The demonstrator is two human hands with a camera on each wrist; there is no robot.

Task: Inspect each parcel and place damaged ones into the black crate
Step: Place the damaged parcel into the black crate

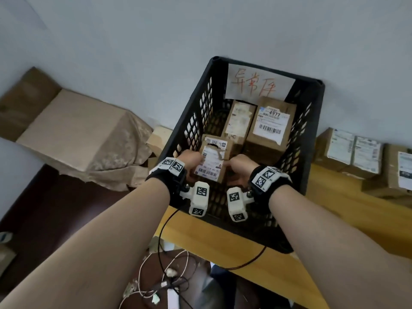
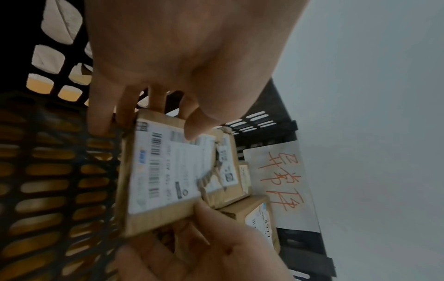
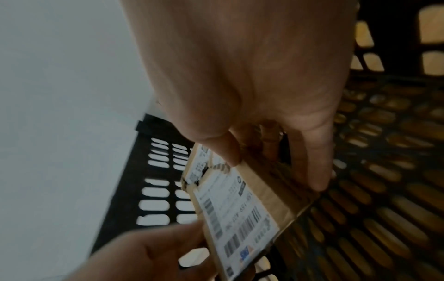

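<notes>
The torn parcel (image 1: 211, 157) hangs low inside the black crate (image 1: 313, 134), centre frame, long axis running away from us. We clasp it between our left hand (image 1: 189, 160) and right hand (image 1: 239, 167), fingers curled on its sides, bare floor beneath.

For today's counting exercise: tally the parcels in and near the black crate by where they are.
Held by both hands inside the black crate: 1, the torn parcel
Lying in the crate: 2, the 4977 parcel and the parcel beside it
On the table right of the crate: 3
Total: 6
</notes>
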